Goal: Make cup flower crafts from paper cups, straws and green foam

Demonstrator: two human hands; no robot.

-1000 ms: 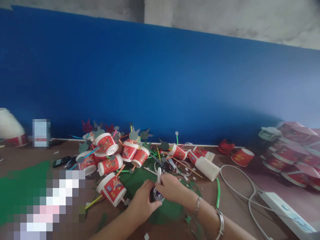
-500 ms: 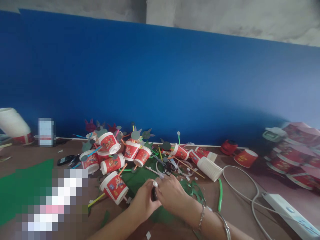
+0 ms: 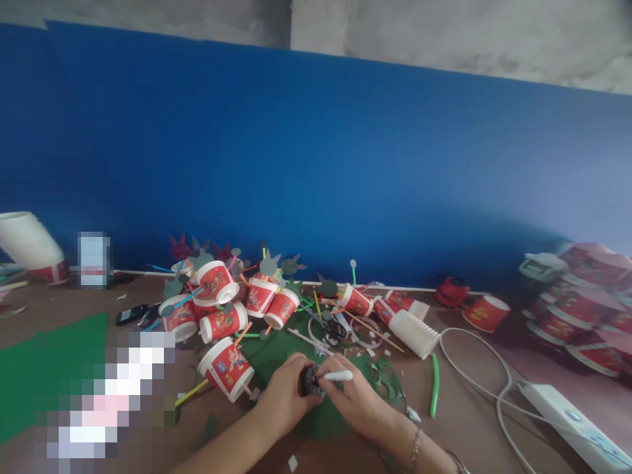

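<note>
"What carries all this?"

"A brown surface [image 3: 474,415], its far edge running along a blue board [image 3: 316,164]. A heap of red paper cups [image 3: 226,370] with straws spreads from left of the middle back toward that far edge, and a green sheet [image 3: 323,426] lies in front, below the hands. The surface's near edge is out of sight."

"And the step in hand?"

"I'd judge it to be working the pen's tip on a small round piece, one hand bracing while the other guides."

"What does the next move call for?"

"A steady brace and a light, controlled tip, I'd say; the piece looks small enough to twist under pressure."

"How do the fingers stand?"

"The left hand [image 3: 284,396] has its fingers and thumb closed around the dark round piece [image 3: 309,382], its patterned face partly showing between them. The right hand [image 3: 359,401] pinches a white pen [image 3: 340,376], the pale end pointing right, away from the piece."

"Is the tip touching?"

"It's right at the face, but the right fingers cover too much; I can't tell."
</note>
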